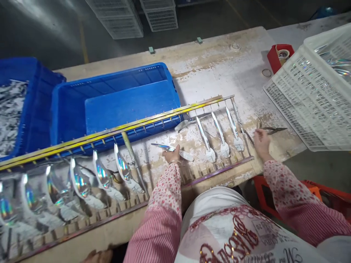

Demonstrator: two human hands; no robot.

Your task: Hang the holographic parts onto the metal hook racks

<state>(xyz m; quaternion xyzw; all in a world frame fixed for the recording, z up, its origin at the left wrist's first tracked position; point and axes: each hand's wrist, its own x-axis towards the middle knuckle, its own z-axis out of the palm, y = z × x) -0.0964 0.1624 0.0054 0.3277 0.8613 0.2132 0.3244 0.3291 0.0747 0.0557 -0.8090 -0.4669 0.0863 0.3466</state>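
My left hand [172, 155] is closed around a shiny, iridescent pointed piece [160, 145] with a white wrapped end, holding it low over the rack. At the rack's right end my right hand [262, 141] has its fingers curled at a pair of pliers [275, 129], whose jaws point right. The rack has a yellow-streaked upper bar [148, 118] and a purplish lower bar [216, 171], both with small prongs. Right of my left hand, three similar shiny pieces [218, 128] are mounted between the bars. Several more [102, 173] fill the left section, their lower ends wrapped in white.
A blue tub [171, 86] stands behind the rack; another blue bin [41, 91] at left holds white scraps. A white basket [307, 91] with shiny pieces stands at right near a red box [271, 60] with tape rolls. Someone's skin [98, 256] shows at the bottom edge.
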